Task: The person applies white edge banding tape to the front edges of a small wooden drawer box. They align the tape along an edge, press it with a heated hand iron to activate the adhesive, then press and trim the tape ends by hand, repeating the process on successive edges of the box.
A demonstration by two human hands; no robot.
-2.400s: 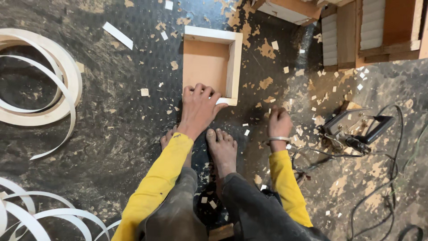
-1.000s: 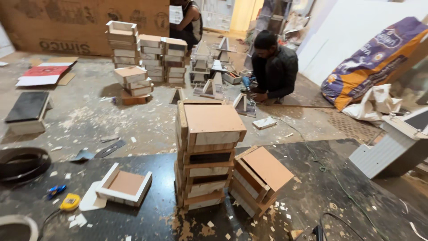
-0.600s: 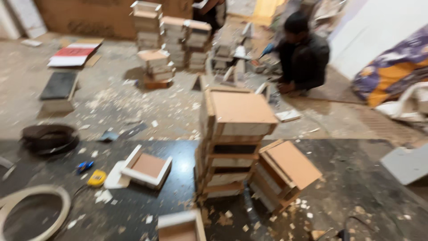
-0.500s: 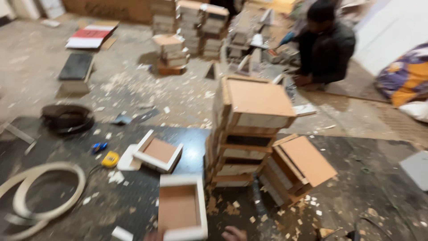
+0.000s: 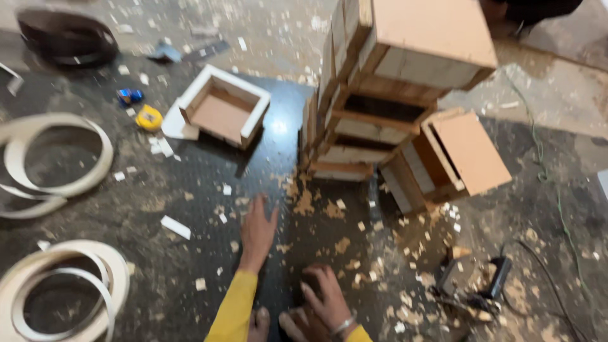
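Both hands low in frame, yellow sleeves cut off at the bottom edge. Left hand (image 5: 256, 228): flat on the floor (image 5: 190, 190), palm down, fingers spread, nothing held. Right hand (image 5: 326, 297): fingers curled down over a dark shape just below it, beside what looks like a bare foot; motion blur, so cannot tell whether it grips anything. A bangle shows at the right wrist.

Nearest things: chips (image 5: 304, 202) of pale wood scattered between the left hand and the stack (image 5: 386, 95). Stack = wooden boxes piled on one another, raw board faces, pale edging, open sides dark; its top runs out of frame. One box (image 5: 453, 158) leans tilted against the stack's base on the right. Another, the tray (image 5: 221, 111), a shallow open box with white rim and brown inside, lies flat, well apart to the upper left of the left hand.

Floor: dark, speckled, glossy in patches, littered with chips and short white offcuts. Farther up it turns to pale, dusty concrete.

Left side: coils (image 5: 54, 158) of white edge banding, thin flat strip in loose loops; a lower coil is cut off by the frame corner. Small yellow item (image 5: 150, 118) and small blue item (image 5: 128, 96) near the tray, too blurred to identify. Dark ring-shaped coil (image 5: 63, 38) at top left.

Lower right: a power tool (image 5: 475, 282) with black cord, detail unclear.
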